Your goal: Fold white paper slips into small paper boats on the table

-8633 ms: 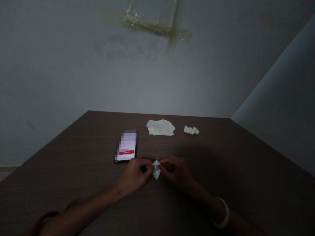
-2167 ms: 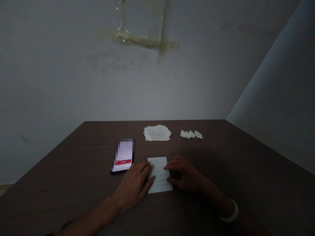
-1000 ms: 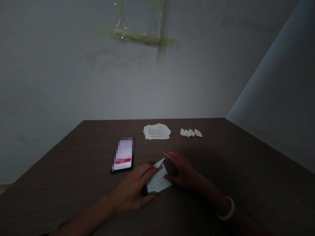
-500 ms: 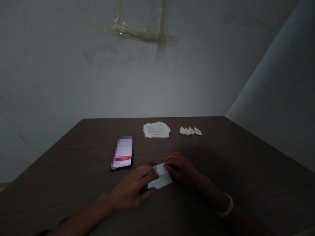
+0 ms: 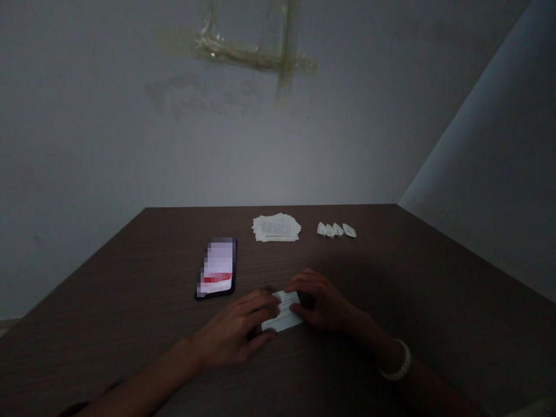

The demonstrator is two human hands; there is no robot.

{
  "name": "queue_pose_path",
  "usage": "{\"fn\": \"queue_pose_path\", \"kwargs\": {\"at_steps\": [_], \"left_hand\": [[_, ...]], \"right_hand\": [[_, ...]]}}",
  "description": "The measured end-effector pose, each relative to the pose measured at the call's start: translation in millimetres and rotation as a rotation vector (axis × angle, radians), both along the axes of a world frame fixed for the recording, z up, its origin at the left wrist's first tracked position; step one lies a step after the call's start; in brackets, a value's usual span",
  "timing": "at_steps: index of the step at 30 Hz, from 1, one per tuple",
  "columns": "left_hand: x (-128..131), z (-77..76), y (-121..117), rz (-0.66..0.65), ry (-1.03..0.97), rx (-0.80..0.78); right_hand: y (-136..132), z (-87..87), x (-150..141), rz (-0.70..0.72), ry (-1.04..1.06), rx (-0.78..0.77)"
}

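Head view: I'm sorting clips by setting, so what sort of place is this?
Probably a dim indoor room, home or office unclear: a brown table by a grey wall with yellowish tape on it, and a phone on the table.

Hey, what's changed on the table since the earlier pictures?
The left hand and right hand let go of a small folded paper, apparently now at the right end of the row, four pieces instead of three. Both touch a printed sheet, its far edge since folded toward the person. The phone stayed put.
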State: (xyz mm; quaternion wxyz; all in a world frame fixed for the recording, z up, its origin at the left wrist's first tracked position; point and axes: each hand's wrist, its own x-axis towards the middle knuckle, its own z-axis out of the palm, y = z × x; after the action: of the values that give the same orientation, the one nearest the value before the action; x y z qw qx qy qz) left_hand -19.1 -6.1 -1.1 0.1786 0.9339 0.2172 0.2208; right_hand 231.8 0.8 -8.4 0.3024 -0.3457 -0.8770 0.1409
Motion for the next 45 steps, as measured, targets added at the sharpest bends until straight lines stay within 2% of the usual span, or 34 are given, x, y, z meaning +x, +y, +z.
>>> {"fn": "queue_pose_path", "kwargs": {"at_steps": [6,14,18,25,28,31,34,36,39,42,45], "left_hand": [[1,2.1,0,-0.003,0.036,-0.018],[3,5.9,-1,-0.039,0.017,-0.028],[3,5.9,-2,-0.047,0.039,-0.014],[-1,0.7,-1,0.123,0.039,0.076],[-2,-1.3,-1,0.203,-0.020,0.079],[-2,-1.8,1,0.359,-0.151,0.051],[3,1.4,4,0.553,-0.298,-0.078],[8,5.9,6,0.645,-0.365,-0.267],[18,12.0,6,0.658,-0.426,-0.503],[24,13.3,5,0.696,-0.450,-0.610],[25,11.0,5,0.674,-0.479,-0.661]], "right_hand": [[-3,3.0,-1,0.024,0.008,-0.034],[1,-3.7,-3,-0.056,-0.018,-0.041],[0,0.0,-5,-0.031,-0.081,-0.066],[-2,5.3,-7,-0.035,-0.082,-0.111],[-3,4.7,-8,-0.098,0.015,-0.180],[-1,3.6,-9,-0.183,0.187,-0.332],[2,1.6,-13,-0.223,0.396,-0.471],[4,0.0,-16,-0.201,0.541,-0.553],[3,-1.0,-21,-0.121,0.711,-0.670],[-2,0.7,-27,-0.080,0.748,-0.701],[-6,2.5,-30,-0.089,0.705,-0.682]]}}
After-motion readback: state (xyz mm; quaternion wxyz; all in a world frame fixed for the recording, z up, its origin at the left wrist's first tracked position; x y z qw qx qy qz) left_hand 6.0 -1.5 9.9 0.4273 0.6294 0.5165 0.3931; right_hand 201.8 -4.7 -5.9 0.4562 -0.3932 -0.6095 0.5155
